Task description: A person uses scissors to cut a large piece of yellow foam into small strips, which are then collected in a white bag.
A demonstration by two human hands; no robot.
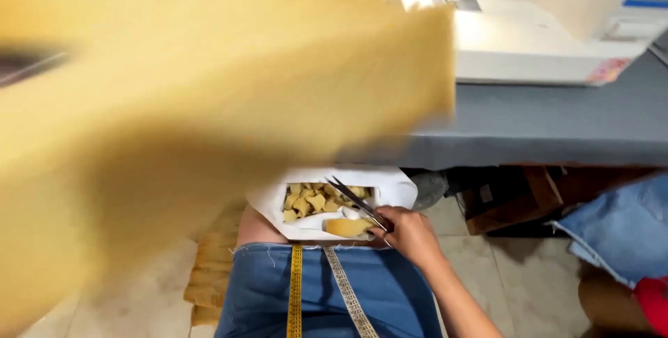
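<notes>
My right hand (410, 235) grips a pair of scissors (355, 201) low in front of my lap, blades pointing up-left over a white bin (396, 188) of yellow fabric scraps (313, 202). A yellow offcut (348, 227) lies on the bin's rim beside that hand. A large piece of yellow fabric (209, 101) sweeps across the upper left, blurred by motion. My left hand is hidden, somewhere behind or outside that fabric. A yellow-and-white measuring tape (296, 289) hangs over my blue denim skirt (334, 296).
A grey table (557, 119) runs across the back with a white sewing machine (543, 39) on it. Brown boxes (515, 199) sit under the table. A person in blue denim (619, 230) sits at the right. Folded yellow fabric (212, 268) lies on the tiled floor.
</notes>
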